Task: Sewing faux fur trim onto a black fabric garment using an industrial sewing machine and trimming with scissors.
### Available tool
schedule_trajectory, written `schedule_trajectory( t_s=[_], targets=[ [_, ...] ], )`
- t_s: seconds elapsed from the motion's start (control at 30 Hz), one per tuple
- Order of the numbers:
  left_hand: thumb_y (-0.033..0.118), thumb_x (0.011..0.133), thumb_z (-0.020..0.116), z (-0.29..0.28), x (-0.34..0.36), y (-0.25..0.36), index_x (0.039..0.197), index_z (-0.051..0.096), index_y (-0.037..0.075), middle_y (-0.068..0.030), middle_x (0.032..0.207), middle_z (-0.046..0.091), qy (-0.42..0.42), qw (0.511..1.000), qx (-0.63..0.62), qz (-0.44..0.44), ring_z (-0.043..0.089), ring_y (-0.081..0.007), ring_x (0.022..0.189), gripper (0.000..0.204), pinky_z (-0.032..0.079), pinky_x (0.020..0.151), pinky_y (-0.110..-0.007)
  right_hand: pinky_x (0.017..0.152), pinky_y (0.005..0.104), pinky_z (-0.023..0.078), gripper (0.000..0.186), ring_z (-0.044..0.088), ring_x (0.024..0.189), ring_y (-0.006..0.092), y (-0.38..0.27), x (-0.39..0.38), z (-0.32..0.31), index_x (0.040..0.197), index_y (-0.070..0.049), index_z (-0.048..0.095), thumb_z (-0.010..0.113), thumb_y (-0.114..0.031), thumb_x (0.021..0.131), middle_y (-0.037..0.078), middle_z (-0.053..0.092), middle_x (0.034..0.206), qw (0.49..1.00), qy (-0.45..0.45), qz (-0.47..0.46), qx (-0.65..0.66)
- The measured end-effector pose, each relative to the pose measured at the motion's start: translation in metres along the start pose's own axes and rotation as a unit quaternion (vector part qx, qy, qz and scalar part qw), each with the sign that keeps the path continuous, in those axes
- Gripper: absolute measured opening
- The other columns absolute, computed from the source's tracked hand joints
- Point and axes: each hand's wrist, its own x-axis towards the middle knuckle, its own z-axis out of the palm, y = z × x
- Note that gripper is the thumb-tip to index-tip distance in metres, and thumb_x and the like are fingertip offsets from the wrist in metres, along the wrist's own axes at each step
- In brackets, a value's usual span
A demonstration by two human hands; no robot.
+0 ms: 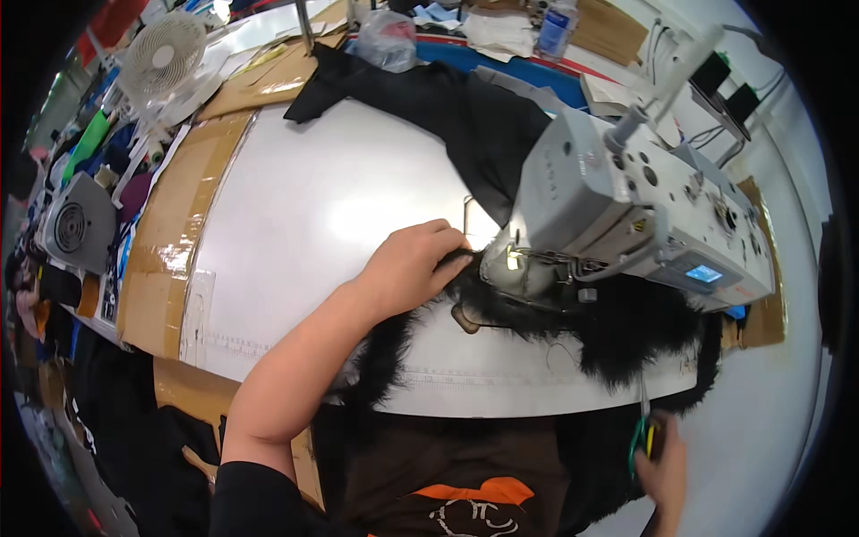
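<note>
My left hand [410, 264] is pinched on the edge of black fur fabric [622, 336], just left of the sewing machine's [573, 192] needle area. The fur runs under the machine head, and a strip of it hangs over the table's front edge below my left forearm. At the lower right, my right hand [667, 470] is closed around scissors [638, 440] with green handles. Their blades point up at the table's front edge, close to the fur; whether they touch it I cannot tell. Smooth black cloth [429, 98] trails behind the machine.
The white table [304, 197] has cardboard [165, 259] taped along its left side. A white fan [163, 58] and a grey box-shaped device [79, 219] stand at the left. A plastic bag [386, 40] and a bottle [557, 29] are at the back. A wall borders the right.
</note>
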Motion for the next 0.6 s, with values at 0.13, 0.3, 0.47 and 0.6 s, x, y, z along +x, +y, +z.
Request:
schedule_trajectory(
  t_s=[0.13, 0.3, 0.47, 0.6],
  targets=[
    [0.012, 0.095, 0.074, -0.003, 0.009, -0.001, 0.105, 0.073, 0.002, -0.0144, 0.097, 0.07, -0.014, 1.0, -0.005, 0.02, 0.069, -0.0348, 0.087, 0.014, 0.055, 0.077, -0.04, 0.084, 0.0327, 0.059, 0.055, 0.074, 0.093, 0.0167, -0.066, -0.027, 0.01, 0.136, 0.002, 0.06, 0.076, -0.001, 0.084, 0.016, 0.077, 0.108, 0.983, -0.109, 0.032, 0.144],
    [0.016, 0.099, 0.074, -0.015, 0.009, -0.001, 0.105, 0.074, -0.002, -0.0143, 0.095, 0.075, -0.049, 0.994, -0.07, -0.072, 0.07, -0.0236, 0.084, 0.019, 0.056, 0.08, -0.035, 0.052, 0.0263, 0.05, 0.049, 0.062, 0.06, 0.0119, -0.149, 0.009, 0.08, 0.147, 0.001, 0.053, 0.068, -0.002, 0.101, 0.003, 0.062, 0.08, 0.877, -0.273, -0.09, 0.384],
    [0.017, 0.099, 0.075, -0.02, 0.006, -0.002, 0.108, 0.074, -0.002, -0.0136, 0.096, 0.077, -0.054, 0.988, -0.115, -0.093, 0.07, -0.0178, 0.087, 0.022, 0.056, 0.082, -0.033, 0.051, 0.0287, 0.051, 0.045, 0.057, 0.06, 0.0132, -0.216, 0.045, 0.102, 0.146, 0.001, 0.05, 0.057, -0.026, 0.112, 0.007, 0.057, 0.08, 0.78, -0.359, 0.007, 0.513],
    [0.018, 0.099, 0.074, -0.016, 0.007, -0.006, 0.109, 0.074, -0.002, -0.0137, 0.095, 0.077, -0.066, 0.984, -0.126, -0.105, 0.07, -0.0175, 0.087, 0.022, 0.055, 0.082, -0.033, 0.05, 0.0307, 0.051, 0.051, 0.055, 0.059, 0.0154, -0.227, 0.06, 0.113, 0.147, 0.0, 0.048, 0.048, -0.039, 0.114, 0.008, 0.054, 0.08, 0.76, -0.363, 0.029, 0.538]
  ],
)
